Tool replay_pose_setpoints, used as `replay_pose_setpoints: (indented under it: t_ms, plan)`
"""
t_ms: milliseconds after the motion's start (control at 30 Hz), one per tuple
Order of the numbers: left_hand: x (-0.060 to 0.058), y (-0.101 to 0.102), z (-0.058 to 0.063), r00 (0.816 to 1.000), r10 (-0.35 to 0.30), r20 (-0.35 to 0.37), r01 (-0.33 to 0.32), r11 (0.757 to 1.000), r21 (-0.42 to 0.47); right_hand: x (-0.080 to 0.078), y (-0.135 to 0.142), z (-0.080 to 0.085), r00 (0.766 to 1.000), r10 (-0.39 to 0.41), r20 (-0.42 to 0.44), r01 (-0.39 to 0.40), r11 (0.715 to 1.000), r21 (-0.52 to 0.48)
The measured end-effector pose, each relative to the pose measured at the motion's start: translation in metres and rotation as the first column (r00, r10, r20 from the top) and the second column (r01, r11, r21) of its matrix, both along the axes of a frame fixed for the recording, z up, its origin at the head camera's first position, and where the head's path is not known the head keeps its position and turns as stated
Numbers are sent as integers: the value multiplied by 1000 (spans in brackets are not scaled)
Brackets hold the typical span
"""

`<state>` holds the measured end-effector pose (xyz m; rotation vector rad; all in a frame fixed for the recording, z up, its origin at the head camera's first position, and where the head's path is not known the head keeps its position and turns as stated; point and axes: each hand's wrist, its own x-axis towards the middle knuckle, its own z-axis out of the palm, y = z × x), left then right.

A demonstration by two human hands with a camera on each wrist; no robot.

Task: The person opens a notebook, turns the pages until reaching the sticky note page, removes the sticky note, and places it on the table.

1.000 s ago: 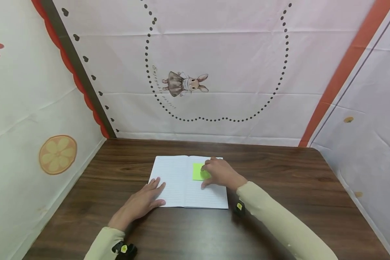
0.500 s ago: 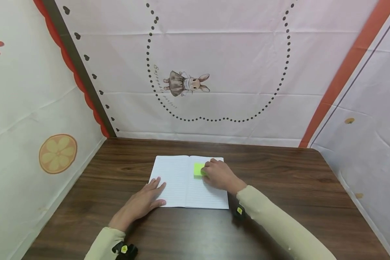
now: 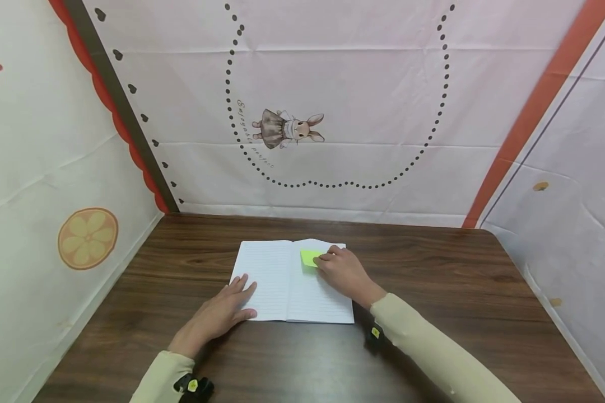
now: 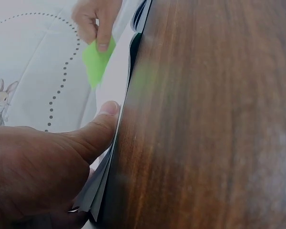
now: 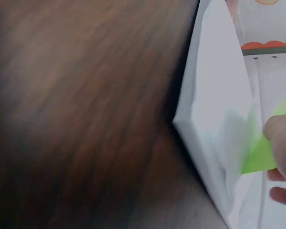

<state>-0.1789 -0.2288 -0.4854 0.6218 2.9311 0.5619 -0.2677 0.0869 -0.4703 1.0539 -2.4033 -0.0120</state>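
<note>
An open lined notebook [image 3: 263, 267] lies on the table. My left hand [image 3: 220, 312] rests flat across its left page, fingers spread, the thumb near the bottom edge. Over the right page, my right hand [image 3: 347, 273] pinches the right side of a bright green sticky note [image 3: 309, 257] between thumb and fingers. The note tilts up from the paper, and the right page bulges at its top edge. In the left wrist view the sticky note [image 4: 96, 64] stands out from the page, held by the thumb. The right wrist view shows the note [image 5: 259, 158] partly hidden behind the fingers.
The dark wood-grain table [image 3: 433, 313] reaches back to a white printed cloth [image 3: 373, 112] with a rabbit figure and dotted line. More cloth hangs at the left and right sides. Each wrist wears a small black camera.
My right hand has closed its thumb and fingers on the sticky note and drawn it up off the page. The right page's top edge has risen with it. My left hand stays put.
</note>
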Motion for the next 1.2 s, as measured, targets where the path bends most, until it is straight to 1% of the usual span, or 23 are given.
replay_pose_setpoints:
  t_ms: [133, 233, 400, 567, 667, 767, 833, 1000, 1200]
  plan:
    - [-1, 0, 1, 1000, -2, -2, 2, 1000, -3, 1, 10, -1, 998, 38, -43, -41, 997, -64]
    - [-1, -1, 0, 1000, 2, -3, -2, 1000, -9, 2, 18, 1, 995, 55, -77, -62, 995, -82]
    - [0, -2, -1, 1000, -1, -4, 1, 1000, -6, 6, 40, 7, 990, 55, -131, -63, 996, -59]
    - [1, -2, -1, 1000, 2, -2, -2, 1000, 5, 8, 74, 11, 985, 23, -170, -24, 1000, -2]
    - [2, -3, 0, 1000, 6, -1, -6, 1000, 3, 11, 95, 13, 988, 10, -152, -8, 1000, 12]
    - [2, -3, 0, 1000, 18, 12, -18, 1000, 0, 13, 110, 15, 995, -8, -104, 8, 1000, 3]
    - [2, -3, 0, 1000, 15, 9, -15, 1000, 5, 13, 117, 15, 998, -13, -68, 13, 1000, -5]
    - [1, -3, -1, 1000, 14, 7, -14, 1000, 0, 13, 126, 15, 1000, -28, 8, 28, 999, 18]
    - [0, 0, -1, 1000, 12, 18, -12, 1000, 17, 14, 129, 11, 995, -71, 71, 66, 996, 62]
